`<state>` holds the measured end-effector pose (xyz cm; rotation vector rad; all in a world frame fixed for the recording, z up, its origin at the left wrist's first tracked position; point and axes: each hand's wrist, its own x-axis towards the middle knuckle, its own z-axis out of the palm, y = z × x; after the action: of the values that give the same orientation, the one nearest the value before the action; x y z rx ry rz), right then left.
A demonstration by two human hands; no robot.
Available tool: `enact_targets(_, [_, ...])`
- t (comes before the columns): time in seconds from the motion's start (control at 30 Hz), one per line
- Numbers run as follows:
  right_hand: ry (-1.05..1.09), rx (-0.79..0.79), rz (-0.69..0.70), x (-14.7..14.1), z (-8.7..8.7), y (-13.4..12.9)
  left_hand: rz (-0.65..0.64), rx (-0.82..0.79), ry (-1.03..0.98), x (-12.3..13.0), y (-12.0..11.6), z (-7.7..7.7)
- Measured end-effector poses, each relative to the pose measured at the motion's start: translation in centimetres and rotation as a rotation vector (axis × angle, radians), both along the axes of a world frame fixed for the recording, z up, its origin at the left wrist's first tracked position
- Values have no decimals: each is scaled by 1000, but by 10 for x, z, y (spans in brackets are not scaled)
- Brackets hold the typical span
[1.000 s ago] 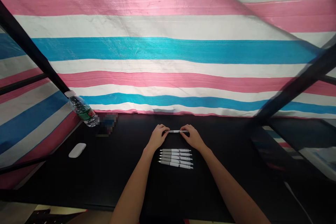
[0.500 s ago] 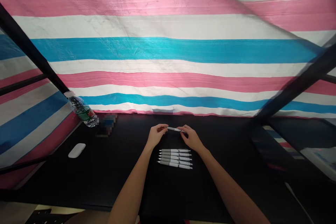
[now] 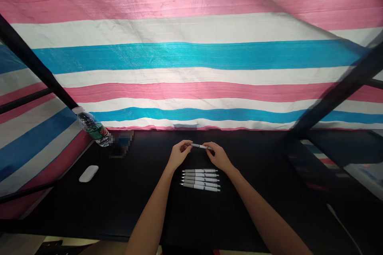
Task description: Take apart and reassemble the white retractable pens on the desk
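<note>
A white and grey pen is held level between my two hands, above the black table. My left hand pinches its left end between thumb and fingers. At its right end, my right hand has thumb and fingers closed on the pen. Nearer to me, between my forearms, several similar pens lie side by side in a stack of rows, grey grips and tips to the left.
A clear plastic bottle leans at the back left, beside a blurred dark item. A white rounded case lies on the left. Black frame bars and striped sheeting enclose the table. A pale cable is at the right.
The camera view has tilted slightly. Both hands keep their hold on the pen, which has barely moved; the fingers of my right hand have shifted a little along its end.
</note>
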<state>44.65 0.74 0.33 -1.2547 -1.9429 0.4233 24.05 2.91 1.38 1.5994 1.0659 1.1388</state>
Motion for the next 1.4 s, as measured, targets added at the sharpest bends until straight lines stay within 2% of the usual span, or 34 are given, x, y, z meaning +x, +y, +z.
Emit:
enact_targets(0.23, [-48, 12, -5, -1, 5, -2, 29, 8, 89, 0, -1, 0])
enact_targets(0.53, [43, 14, 3, -2, 4, -3, -37, -3, 29, 0, -1, -1])
enact_targets(0.77, [-20, 14, 16, -4, 5, -4, 6, 6, 88, 0, -2, 0])
enact_targets(0.9, [-60, 59, -13, -4, 1, -1, -47, 5, 66, 0, -3, 2])
enact_targets(1.17, [-54, 112, 16, -4, -1, 0, -30, -5, 94, 0, -1, -2])
enact_targets(1.4, [-29, 70, 56, -4, 0, -2, -56, 17, 112, 0, -3, 1])
